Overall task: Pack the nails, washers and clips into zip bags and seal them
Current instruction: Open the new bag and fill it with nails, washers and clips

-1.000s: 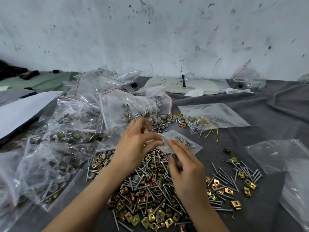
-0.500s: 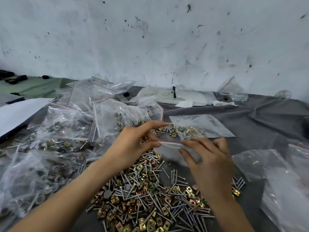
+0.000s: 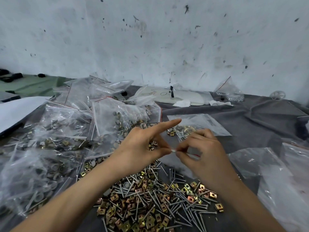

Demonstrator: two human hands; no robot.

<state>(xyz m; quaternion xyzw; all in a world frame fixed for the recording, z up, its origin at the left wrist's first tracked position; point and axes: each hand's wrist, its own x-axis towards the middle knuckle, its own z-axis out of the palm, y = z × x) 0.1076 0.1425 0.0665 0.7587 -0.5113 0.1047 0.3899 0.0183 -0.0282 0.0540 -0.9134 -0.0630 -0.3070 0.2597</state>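
I am watching both hands pinching the top strip of 1 small zip bag (image 3: 177, 164), held just above the loose hardware.

The left hand (image 3: 140, 148) is nipping the strip between thumb and a curled finger, its index finger (image 3: 167, 126) sticking out straight to the right. The right hand (image 3: 206, 154) is pinching the same strip just beside it, thumb and fingertip closed on the plastic. The bag is hanging blurred below the fingertips, and I cannot tell what is inside. Under it, nails (image 3: 189, 206) and brass-coloured clips (image 3: 117, 213) are lying heaped on the grey cloth (image 3: 250, 118). Just behind the hands, a second clear bag (image 3: 200, 123) holding hardware is lying flat. Filled bags (image 3: 66, 131) are piling up on the left, and flat clear bags (image 3: 267, 173) are lying on the right.
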